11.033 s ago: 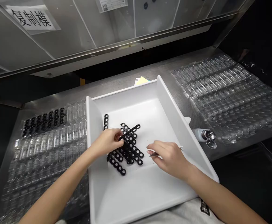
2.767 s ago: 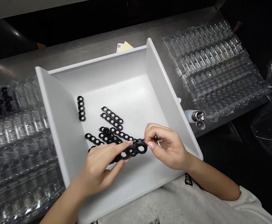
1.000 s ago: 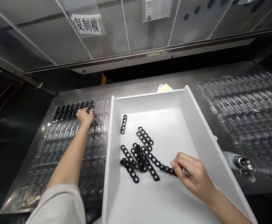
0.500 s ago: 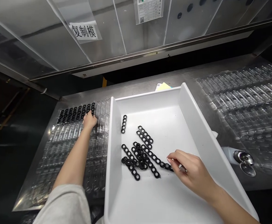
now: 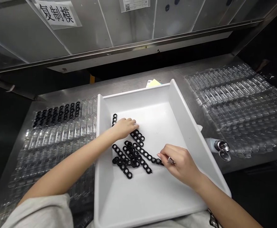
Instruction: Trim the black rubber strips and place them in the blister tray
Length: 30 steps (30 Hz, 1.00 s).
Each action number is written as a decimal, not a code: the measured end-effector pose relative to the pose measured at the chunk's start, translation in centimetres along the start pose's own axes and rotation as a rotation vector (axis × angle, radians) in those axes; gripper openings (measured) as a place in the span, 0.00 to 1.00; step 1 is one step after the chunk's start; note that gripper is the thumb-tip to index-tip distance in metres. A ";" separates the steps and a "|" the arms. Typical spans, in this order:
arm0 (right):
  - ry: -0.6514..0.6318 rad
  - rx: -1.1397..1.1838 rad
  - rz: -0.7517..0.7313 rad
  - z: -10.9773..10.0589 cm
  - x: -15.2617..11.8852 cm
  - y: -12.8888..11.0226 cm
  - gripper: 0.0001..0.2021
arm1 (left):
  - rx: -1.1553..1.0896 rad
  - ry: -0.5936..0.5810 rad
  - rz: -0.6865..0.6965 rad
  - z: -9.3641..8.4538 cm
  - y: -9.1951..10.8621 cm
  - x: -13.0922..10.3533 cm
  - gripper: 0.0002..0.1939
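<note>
My left hand (image 5: 126,128) is over the upper end of a pair of black ring strips (image 5: 138,136) in a white bin (image 5: 160,193). Its fingers are apart and bent downward; the fingertips are partly hidden. A tangled pile of black ring strips (image 5: 131,156) lies below it. My right hand (image 5: 180,162) is closed around a small metal tool (image 5: 171,161), of which only a short end shows. Its thumb and forefinger are close to the end of a long strip (image 5: 150,157). Another strip (image 5: 114,119) lies by the bin's left wall, partly behind my left hand.
Left of the bin, clear plastic trays (image 5: 57,134) hold a row of black strips (image 5: 57,113). More clear trays (image 5: 238,101) are stacked on the right. Beside them lies a bottle with a metal top (image 5: 220,146). Yellow paper (image 5: 154,82) sits behind the bin on the metal table (image 5: 126,83).
My left hand has moved right from the row of strips in the tray to the strips in the bin. My right hand stays near the long strip. The view has shifted.
</note>
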State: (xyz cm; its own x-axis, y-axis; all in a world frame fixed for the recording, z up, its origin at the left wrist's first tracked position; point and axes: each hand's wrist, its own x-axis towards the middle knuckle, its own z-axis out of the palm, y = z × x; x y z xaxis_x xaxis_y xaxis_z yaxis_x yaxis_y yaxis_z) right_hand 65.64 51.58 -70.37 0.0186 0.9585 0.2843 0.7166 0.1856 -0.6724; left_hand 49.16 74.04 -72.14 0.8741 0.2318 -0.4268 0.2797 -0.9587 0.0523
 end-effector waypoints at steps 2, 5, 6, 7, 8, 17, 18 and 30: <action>0.006 -0.006 0.002 -0.2 -0.1 0.0 0.11 | 0.097 -0.072 -0.007 0.7 0.5 1.4 0.23; 0.021 -0.005 0.005 -0.4 -0.2 -0.1 0.10 | 0.106 -0.108 -0.032 1.1 0.2 1.7 0.17; 0.025 -0.001 0.008 -0.5 -0.3 -0.1 0.10 | 0.105 -0.119 -0.035 1.0 0.0 1.4 0.14; 0.028 0.010 0.019 -0.5 -0.3 -0.1 0.10 | 0.104 -0.128 -0.041 0.8 0.0 0.9 0.10; 0.033 0.028 0.038 -0.6 -0.4 -0.2 0.10 | 0.101 -0.122 -0.052 0.5 0.1 0.3 0.07; 0.080 0.634 0.425 -1.5 -0.4 -0.5 0.23 | 0.065 0.775 0.090 -1.4 8.6 -7.2 0.03; 0.060 0.702 0.416 -1.6 -0.4 -0.6 0.21 | 0.072 0.845 0.111 -1.3 9.6 -7.5 0.05; 0.140 0.792 0.089 -1.9 -0.3 -0.7 0.14 | -0.112 1.022 0.121 0.4 12.2 -7.5 0.20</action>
State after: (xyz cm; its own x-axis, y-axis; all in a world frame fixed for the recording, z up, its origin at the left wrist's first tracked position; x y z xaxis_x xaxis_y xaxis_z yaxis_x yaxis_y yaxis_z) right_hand 66.47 50.73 -68.65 0.1768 0.9507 0.2547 0.0029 0.2583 -0.9661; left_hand 45.81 60.52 -68.69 0.8039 0.2147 0.5546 0.1574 -0.9761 0.1496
